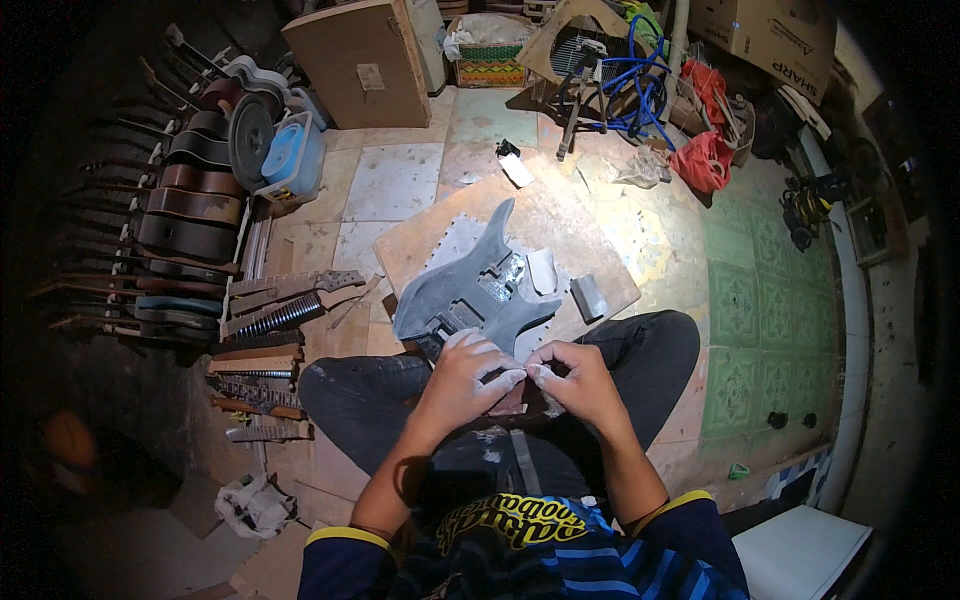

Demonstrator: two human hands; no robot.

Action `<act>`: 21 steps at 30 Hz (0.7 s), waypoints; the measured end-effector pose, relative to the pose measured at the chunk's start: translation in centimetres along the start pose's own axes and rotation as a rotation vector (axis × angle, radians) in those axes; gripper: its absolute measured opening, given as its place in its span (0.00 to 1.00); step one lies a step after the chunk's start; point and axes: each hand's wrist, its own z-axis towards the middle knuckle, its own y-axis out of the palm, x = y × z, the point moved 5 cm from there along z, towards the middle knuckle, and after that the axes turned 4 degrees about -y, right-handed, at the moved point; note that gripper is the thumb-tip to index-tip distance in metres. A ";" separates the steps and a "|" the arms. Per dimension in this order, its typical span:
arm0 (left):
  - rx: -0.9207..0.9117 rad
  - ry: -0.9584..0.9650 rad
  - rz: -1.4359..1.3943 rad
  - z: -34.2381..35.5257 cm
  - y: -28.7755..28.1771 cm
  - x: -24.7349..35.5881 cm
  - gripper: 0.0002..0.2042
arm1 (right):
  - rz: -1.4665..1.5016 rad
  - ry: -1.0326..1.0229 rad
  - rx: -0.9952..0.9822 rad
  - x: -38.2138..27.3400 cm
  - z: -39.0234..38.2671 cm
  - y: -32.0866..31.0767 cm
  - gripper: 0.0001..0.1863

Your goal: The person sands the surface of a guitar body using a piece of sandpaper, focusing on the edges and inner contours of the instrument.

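Observation:
My left hand (470, 374) and my right hand (582, 378) meet above my lap, thumbs and fingers closed in a pinch. Pale dust coats the fingers. A small reddish-brown sheet (513, 398), which looks like sandpaper, shows below and between them; the fingers hide part of it. Just beyond my hands lies a grey electric guitar body (450, 288) with two horns and routed cavities, its near edge close to my left hand. A pale folded sheet (542, 272) rests by its right side. To the right of that is a grey curved block (590, 298).
Under the guitar body lies a wooden board (610, 258) on the tiled floor. Guitars (190, 232) hang in a rack at left, with several necks (285, 318) on the floor. A blue hose (640, 85), red bags (702, 162) and a large brown panel (360, 65) stand farther back.

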 end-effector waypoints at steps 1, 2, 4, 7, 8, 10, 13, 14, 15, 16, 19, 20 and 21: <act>-0.001 -0.001 0.000 -0.1 0.3 0.0 0.07 | -0.085 -0.003 -0.011 -0.3 0.1 0.0 0.08; 0.030 0.011 0.063 -0.3 0.4 0.0 0.06 | -0.169 -0.007 -0.021 -0.5 0.2 0.1 0.08; 0.058 0.025 0.123 -0.5 0.8 0.2 0.06 | -0.293 -0.119 -0.017 -0.4 0.3 0.4 0.08; 0.076 0.046 0.255 -0.9 1.4 0.4 0.06 | -0.428 -0.248 0.017 0.4 0.2 1.2 0.07; 0.071 0.064 0.307 -1.2 2.0 0.0 0.06 | -0.436 -0.268 0.045 0.7 0.2 1.4 0.07; 0.065 0.077 0.358 -1.6 2.9 -0.9 0.07 | -0.396 -0.137 0.037 2.5 0.2 1.8 0.08; 0.061 0.142 0.368 -2.1 4.2 -2.3 0.09 | -0.138 0.187 0.005 7.3 0.2 2.8 0.10; 0.059 0.152 0.374 -2.0 4.6 -2.7 0.08 | 0.075 0.376 -0.009 9.9 0.0 3.4 0.11; 0.052 0.170 0.374 -1.7 5.2 -3.0 0.07 | 0.128 0.431 -0.013 13.2 -0.2 3.6 0.13; 0.048 0.173 0.375 -1.9 5.6 -3.5 0.07 | 0.132 0.431 -0.009 13.6 -0.1 3.8 0.13; 0.050 0.173 0.403 -2.8 6.5 -4.6 0.08 | 0.383 0.618 -0.021 13.9 0.0 4.5 0.14; 0.050 0.146 0.398 -3.2 6.5 -5.0 0.07 | 0.266 0.661 -0.079 12.3 0.3 4.3 0.14; 0.050 0.119 0.393 -3.6 6.4 -5.4 0.07 | 0.148 0.701 -0.138 11.6 0.3 4.4 0.14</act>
